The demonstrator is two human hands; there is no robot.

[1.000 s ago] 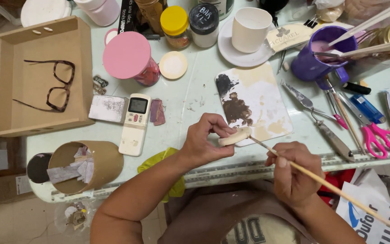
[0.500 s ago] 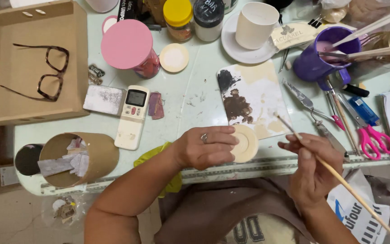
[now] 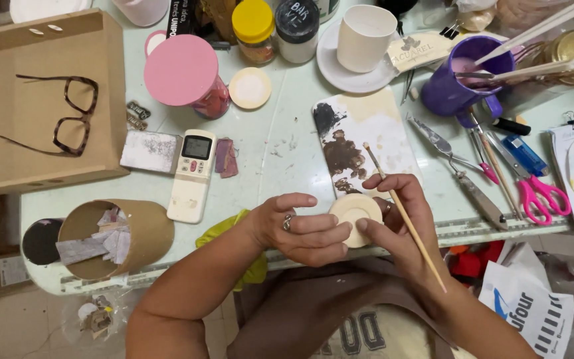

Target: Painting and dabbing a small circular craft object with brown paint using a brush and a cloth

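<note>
Between the fingertips of both hands: one small cream round disc (image 3: pixel 355 211), face up, just below the paint-smeared palette tile (image 3: pixel 360 139). Left hand (image 3: pixel 303 229) closed on its left edge, right hand (image 3: pixel 400 213) now pinching its right edge too, thin paintbrush (image 3: pixel 403 216) tucked along those fingers. Half a second ago the brush was raised clear of the disc; painting appears paused for inspection.

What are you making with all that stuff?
A person sits at a crowded craft table. Both hands, left and right, hold a small cream disc, and the right also holds a thin brush. Just behind lies a palette smeared with brown paint.
</note>
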